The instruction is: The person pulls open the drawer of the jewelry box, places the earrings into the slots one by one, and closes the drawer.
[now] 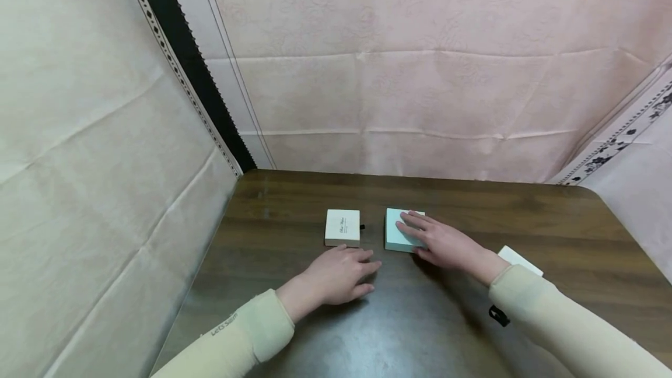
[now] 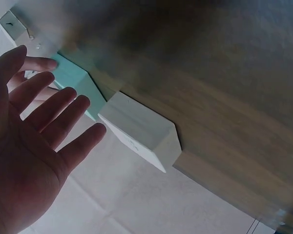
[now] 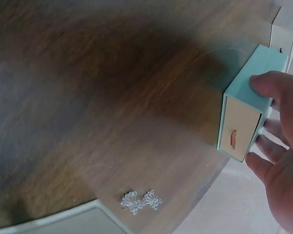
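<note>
In the head view a small white box (image 1: pixel 342 224) with dark print on its lid and a black tab at its right side lies on the table. Just in front of it, my left hand (image 1: pixel 336 276) hovers or rests with spread, slightly bent fingers, holding nothing. To its right stands a mint-green box (image 1: pixel 394 238). My right hand (image 1: pixel 446 244) holds that box, thumb against its near side and fingers over its top. The right wrist view shows the box's tan drawer front (image 3: pixel 239 126) with a small ribbon pull.
Near my right forearm lies another pale box (image 1: pixel 520 260), partly covered by the arm. Two sparkling silver ornaments (image 3: pixel 141 201) lie near a pale-rimmed object (image 3: pixel 78 222). The brown wooden table (image 1: pixel 294 203) meets hanging pale cloth (image 1: pixel 420 104) at its back edge.
</note>
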`<state>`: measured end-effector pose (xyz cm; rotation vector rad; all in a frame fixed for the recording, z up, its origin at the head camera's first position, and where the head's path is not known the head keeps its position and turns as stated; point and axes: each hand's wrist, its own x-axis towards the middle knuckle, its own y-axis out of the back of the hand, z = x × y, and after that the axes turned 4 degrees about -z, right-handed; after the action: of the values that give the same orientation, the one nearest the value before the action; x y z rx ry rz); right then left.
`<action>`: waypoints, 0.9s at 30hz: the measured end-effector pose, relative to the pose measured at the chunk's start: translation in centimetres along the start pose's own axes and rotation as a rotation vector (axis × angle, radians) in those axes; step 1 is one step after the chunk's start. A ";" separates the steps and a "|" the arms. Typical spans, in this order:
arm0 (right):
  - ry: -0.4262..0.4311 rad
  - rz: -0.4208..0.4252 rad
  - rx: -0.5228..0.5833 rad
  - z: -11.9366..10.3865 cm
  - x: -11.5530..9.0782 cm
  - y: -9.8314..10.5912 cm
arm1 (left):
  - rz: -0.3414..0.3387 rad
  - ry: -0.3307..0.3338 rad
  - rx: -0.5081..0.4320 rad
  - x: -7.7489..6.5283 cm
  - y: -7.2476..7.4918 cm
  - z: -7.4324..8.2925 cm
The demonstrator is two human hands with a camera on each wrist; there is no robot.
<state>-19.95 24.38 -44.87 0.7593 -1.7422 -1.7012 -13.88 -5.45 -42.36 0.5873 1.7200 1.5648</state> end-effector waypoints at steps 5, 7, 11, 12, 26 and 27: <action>0.001 -0.006 -0.005 0.2 -0.4 0.1 | 0.009 -0.005 -0.011 0.3 -0.1 0.5; 0.004 -0.001 0.000 0.3 -0.5 0.1 | 0.012 -0.007 -0.012 0.5 0.0 0.6; 0.010 0.011 0.001 0.4 -0.6 0.1 | 0.020 -0.015 -0.022 0.8 0.1 0.7; 0.012 0.013 0.001 0.5 -0.6 0.1 | 0.022 -0.017 -0.023 0.9 0.2 0.7; -0.040 0.031 0.081 0.9 -1.3 1.5 | 0.080 -0.020 0.044 3.0 1.0 0.8; -0.056 0.032 0.088 1.0 -1.5 1.8 | 0.083 -0.020 0.047 3.3 1.1 0.9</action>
<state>-19.73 26.21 -43.07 0.7252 -1.8679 -1.6481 -15.44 -2.30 -41.95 0.7035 1.7417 1.5737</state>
